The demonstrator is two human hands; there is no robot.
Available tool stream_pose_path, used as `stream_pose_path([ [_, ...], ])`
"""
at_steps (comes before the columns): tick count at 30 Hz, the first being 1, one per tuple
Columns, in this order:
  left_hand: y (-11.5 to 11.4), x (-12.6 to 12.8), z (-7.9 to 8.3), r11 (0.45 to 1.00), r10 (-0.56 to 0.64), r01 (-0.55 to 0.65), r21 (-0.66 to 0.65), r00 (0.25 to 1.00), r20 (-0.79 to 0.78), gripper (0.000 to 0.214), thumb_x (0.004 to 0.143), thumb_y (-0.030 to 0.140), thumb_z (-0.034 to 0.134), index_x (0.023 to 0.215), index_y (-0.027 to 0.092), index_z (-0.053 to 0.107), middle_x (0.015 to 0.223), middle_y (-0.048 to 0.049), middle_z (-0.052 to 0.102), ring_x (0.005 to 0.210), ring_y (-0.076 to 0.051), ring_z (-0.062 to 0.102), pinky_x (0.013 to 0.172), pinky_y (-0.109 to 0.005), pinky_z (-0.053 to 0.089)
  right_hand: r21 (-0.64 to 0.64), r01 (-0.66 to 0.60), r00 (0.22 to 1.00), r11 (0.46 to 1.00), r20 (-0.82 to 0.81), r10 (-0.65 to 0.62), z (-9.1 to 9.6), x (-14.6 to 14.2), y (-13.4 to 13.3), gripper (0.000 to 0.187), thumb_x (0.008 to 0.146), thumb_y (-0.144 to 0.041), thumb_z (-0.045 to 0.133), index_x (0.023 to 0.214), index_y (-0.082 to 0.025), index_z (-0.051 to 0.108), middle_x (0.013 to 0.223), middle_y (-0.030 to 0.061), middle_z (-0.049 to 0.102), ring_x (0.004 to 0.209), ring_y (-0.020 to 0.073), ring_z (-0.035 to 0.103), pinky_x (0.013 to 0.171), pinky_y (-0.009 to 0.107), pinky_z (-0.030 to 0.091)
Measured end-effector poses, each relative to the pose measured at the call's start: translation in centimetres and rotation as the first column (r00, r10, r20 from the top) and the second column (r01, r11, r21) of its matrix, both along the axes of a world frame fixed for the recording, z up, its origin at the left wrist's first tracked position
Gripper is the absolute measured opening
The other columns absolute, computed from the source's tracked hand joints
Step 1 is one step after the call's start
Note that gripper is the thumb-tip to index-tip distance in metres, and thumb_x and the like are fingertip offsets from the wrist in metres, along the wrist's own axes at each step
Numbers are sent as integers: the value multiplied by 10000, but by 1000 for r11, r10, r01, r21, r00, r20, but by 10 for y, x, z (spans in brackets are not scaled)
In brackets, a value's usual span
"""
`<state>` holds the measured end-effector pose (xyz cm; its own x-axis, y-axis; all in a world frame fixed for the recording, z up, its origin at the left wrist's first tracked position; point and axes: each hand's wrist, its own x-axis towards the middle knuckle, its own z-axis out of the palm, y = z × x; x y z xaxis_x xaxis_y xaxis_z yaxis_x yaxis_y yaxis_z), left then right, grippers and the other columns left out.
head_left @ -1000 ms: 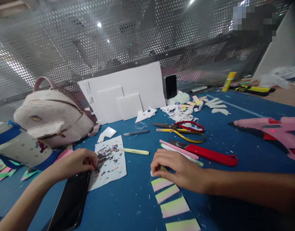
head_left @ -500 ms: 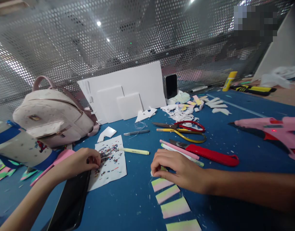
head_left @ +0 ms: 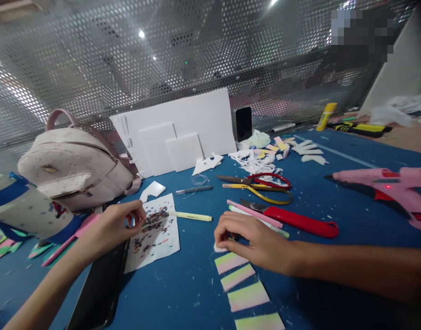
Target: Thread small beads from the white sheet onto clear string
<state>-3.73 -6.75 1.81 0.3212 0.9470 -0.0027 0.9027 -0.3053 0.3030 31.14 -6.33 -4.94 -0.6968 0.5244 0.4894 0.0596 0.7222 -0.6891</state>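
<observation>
My left hand is pinched closed over a white sheet of paper, at the edge of a heap of tiny multicoloured bits. Whatever its fingertips hold, if anything, is too small to make out. My right hand has thumb and fingers closed on a small foam piece, whose white edge shows while the rest is hidden. Several green-and-pink foam strips lie in a column below that hand. A yellow pen rests with one end on the paper.
Red-handled cutter, scissors and a pink pen lie beyond my right hand. At right is a pink glue gun. A dark phone lies under my left forearm. Behind stand a backpack and white boards.
My left hand has lifted slightly from the bits, its fingers still pinched. My right hand stays almost in place on the foam piece.
</observation>
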Motion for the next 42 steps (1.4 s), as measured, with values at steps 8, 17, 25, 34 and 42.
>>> stream_pose_path([
  [8,-54,121,-40,1000,9,-27,15,708,706,92,869,173,628,801,200,683,779,-26,705,728,-170,661,682,-261,531,-32,32,999,999,-29,-33,2,1,-1,82,1011,-177,590,930,-172,601,888,9,617,823,138,540,748,244,407],
  [17,-56,138,-63,990,142,-59,-131,550,823,57,849,183,669,805,188,704,754,-19,662,670,-147,609,631,-245,507,-7,30,1000,1000,-3,-30,3,4,-4,70,1011,-174,569,945,-173,593,893,17,611,804,143,527,721,255,409],
  [25,-60,135,-58,985,166,-64,-158,576,800,65,805,225,732,741,216,740,711,-29,688,630,-173,614,591,-273,498,-203,131,985,970,-88,-152,6,4,-2,115,1010,-216,589,900,-185,582,874,0,607,760,125,522,687,240,417],
  [34,-59,131,-59,992,122,-83,-90,600,790,103,864,215,686,803,243,765,782,-26,721,696,-183,643,627,-270,499,-195,84,989,977,-101,-105,9,4,-3,86,989,-173,583,903,-173,582,838,-14,584,701,103,489,644,217,407],
  [42,-61,131,-57,988,152,-98,-117,606,780,97,858,232,681,780,236,737,783,-36,714,715,-193,653,640,-279,514,-172,104,989,980,-83,-119,7,7,-3,78,990,-188,572,912,-182,571,828,-7,583,685,108,483,644,225,418],
])
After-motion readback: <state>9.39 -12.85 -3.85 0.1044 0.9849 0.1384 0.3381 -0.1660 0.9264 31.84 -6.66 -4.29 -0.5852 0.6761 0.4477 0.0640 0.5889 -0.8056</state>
